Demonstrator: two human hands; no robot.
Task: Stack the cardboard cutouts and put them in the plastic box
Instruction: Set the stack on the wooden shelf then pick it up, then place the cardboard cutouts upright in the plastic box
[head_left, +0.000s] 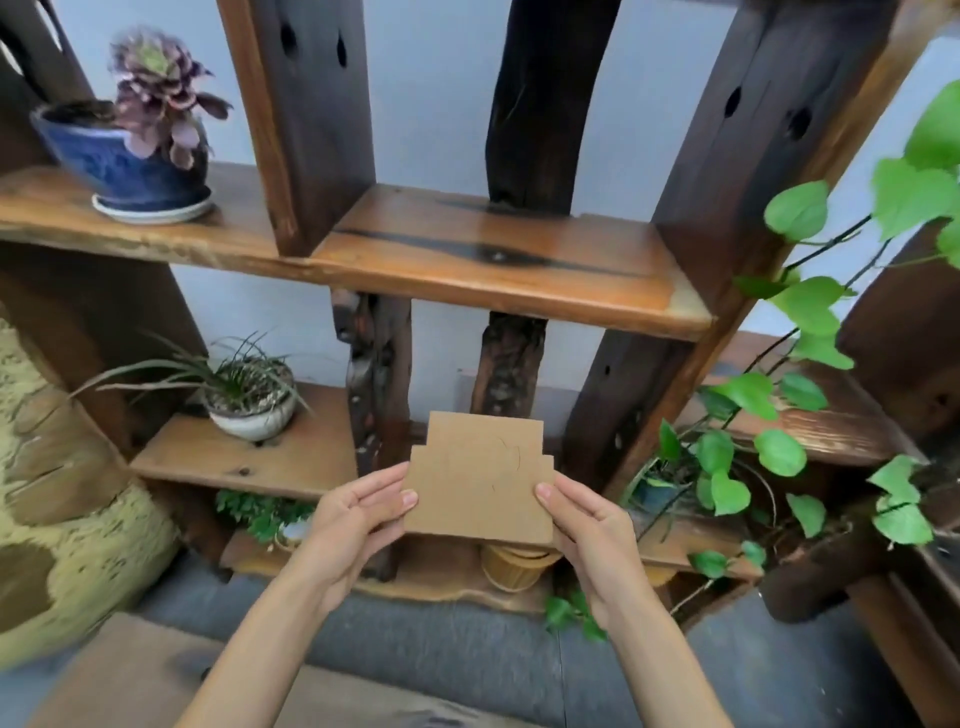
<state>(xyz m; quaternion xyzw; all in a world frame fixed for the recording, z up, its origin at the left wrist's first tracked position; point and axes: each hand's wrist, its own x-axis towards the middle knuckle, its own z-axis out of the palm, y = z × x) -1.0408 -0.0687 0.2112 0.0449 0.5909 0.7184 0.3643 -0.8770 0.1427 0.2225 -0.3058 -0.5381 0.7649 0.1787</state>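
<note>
Both hands hold the cardboard cutouts (478, 478) up in front of the wooden shelf (498, 260), clear of every surface: the left hand (358, 519) pinches the lower left edge, thumb on the near face and fingers curled behind, and the right hand (587, 525) grips the lower right edge the same way. The stepped outline at the top shows a doubled edge, so this looks like more than one piece pressed together (how many cannot be told). The step in hand appears to be squaring the stack. To do it well, keep the thumbs light enough that the pieces can slide, nudge the side edges flush with the palms, and check that the stepped shoulders line up on both sides before tightening the grip. The plastic box is not in view, so the person will have to look for it while keeping the stack clamped. Steer clear of the trailing green vine (810, 312) to the right.
</note>
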